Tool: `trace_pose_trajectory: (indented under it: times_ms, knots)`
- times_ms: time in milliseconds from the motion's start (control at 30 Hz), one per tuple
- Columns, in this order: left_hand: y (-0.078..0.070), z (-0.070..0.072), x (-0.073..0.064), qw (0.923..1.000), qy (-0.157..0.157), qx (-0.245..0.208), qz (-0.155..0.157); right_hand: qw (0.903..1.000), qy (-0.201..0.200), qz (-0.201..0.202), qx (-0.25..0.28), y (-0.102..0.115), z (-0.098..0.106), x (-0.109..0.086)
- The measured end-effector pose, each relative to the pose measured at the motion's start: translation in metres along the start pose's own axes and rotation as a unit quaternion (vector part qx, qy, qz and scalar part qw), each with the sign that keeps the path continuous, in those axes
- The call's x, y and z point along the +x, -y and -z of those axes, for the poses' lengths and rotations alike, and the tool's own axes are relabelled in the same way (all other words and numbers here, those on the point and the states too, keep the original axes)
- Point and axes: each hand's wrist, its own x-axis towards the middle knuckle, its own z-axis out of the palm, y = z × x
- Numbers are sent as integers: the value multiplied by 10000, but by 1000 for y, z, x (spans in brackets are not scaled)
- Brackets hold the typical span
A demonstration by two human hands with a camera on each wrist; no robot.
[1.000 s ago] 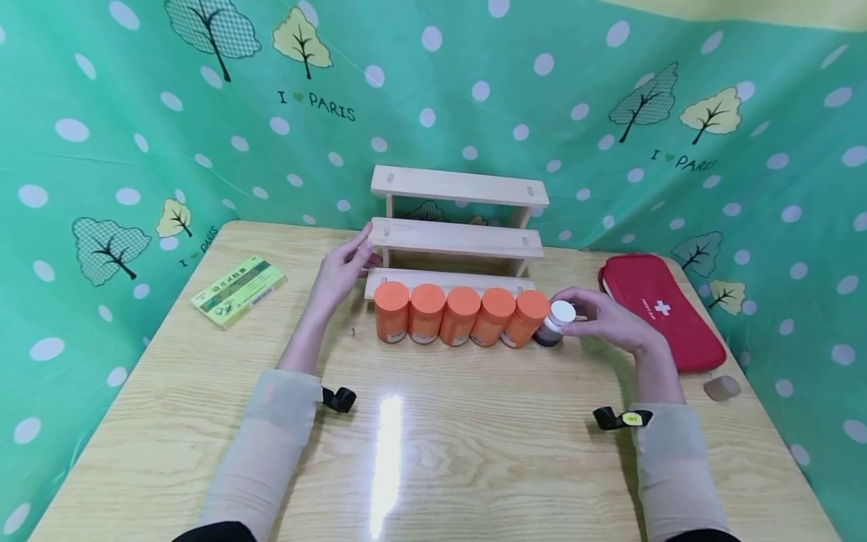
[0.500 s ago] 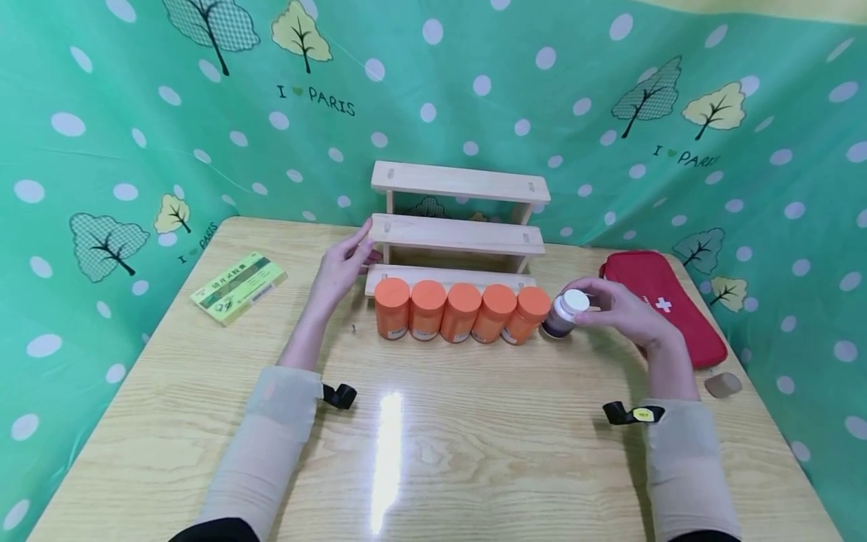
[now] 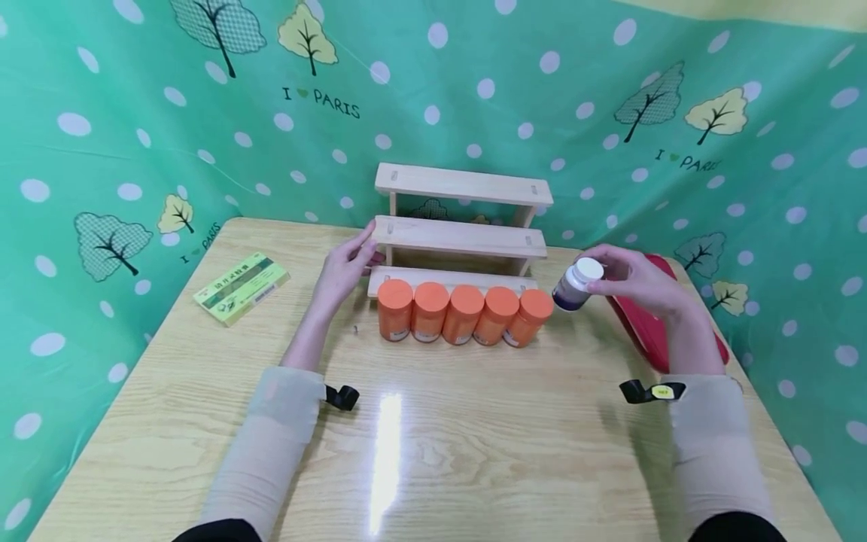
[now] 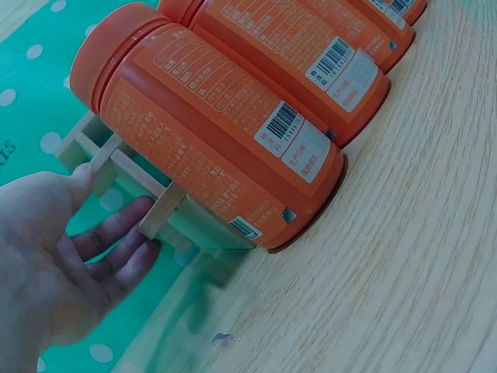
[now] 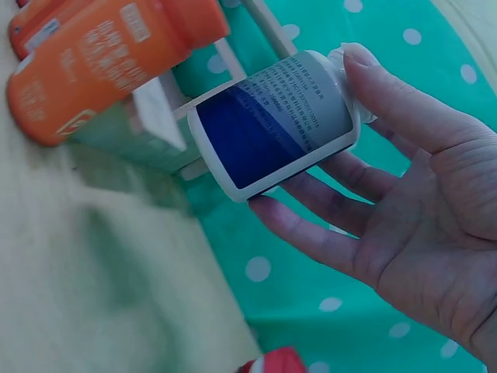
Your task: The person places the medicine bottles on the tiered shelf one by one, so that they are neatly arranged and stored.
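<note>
The right hand [image 3: 640, 280] is pinching a white-capped pill bottle [image 3: 574, 284] between thumb and fingers, holding it tilted just right of the three-tier wooden shelf [image 3: 460, 235]. The left hand [image 3: 342, 271] is touching the shelf's left end; whether it is clamping there or only resting, I cannot tell. In front of the shelf, five orange-capped bottles [image 3: 464, 315] are standing in a row. Judging by this, those five are already sitting in line, while the white-capped one is hanging in the grasp, its placing not yet done.
</note>
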Motion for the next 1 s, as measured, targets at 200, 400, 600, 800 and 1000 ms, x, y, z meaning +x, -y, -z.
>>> trace_pose_trajectory:
  times_ms: [200, 400, 600, 800, 1000]
  knots:
    - [2, -4, 0, 10000, 45, 6, 23, 9993, -52, -231, -301, 23, 11, 12]
    - [2, -4, 1, 9999, 66, -114, -41, 9991, -197, -219, -321, 53, 17, 33]
    - [2, -2, 0, 9999, 38, -77, -53, 9992, -296, 12, -285, 86, 22, 55]
    - [1, 0, 0, 9999, 37, -90, -47, 9995, -296, 79, -80, 114, 24, 82]
    - [0, 1, 1, 9999, 42, -134, -21, 9991, -388, 43, -137, 136, 20, 108]
